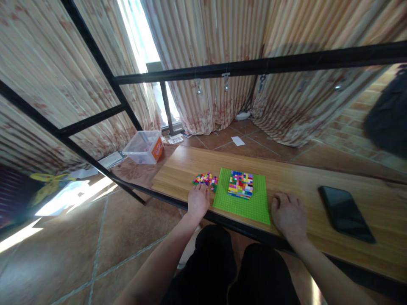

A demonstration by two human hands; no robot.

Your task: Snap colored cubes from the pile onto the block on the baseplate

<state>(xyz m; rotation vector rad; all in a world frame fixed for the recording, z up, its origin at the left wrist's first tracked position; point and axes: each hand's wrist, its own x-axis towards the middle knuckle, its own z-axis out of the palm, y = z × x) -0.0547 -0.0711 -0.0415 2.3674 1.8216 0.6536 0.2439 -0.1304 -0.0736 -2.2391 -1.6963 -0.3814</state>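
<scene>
My left hand (199, 201) reaches into a loose pile of small coloured toy bricks (206, 178), its bent fingers touching the near side of the pile. The fingers look slightly apart, and the fingertips are partly lost among the bricks. To the right of that pile lies a bright green baseplate (241, 210). On its far half stands a squarish block built of multicoloured bricks (241, 185). My right hand (290, 215) rests palm down on the wooden tabletop (305, 178), just right of the baseplate, with loosely bent fingers and nothing visible in it.
A black phone (346, 214) lies on the tabletop at the right. Black metal bars (219, 69) cross beyond the table, with small hooks hanging from them. A clear plastic box (143, 147) with an orange label stands past the left end. Curtains (206, 38) hang behind.
</scene>
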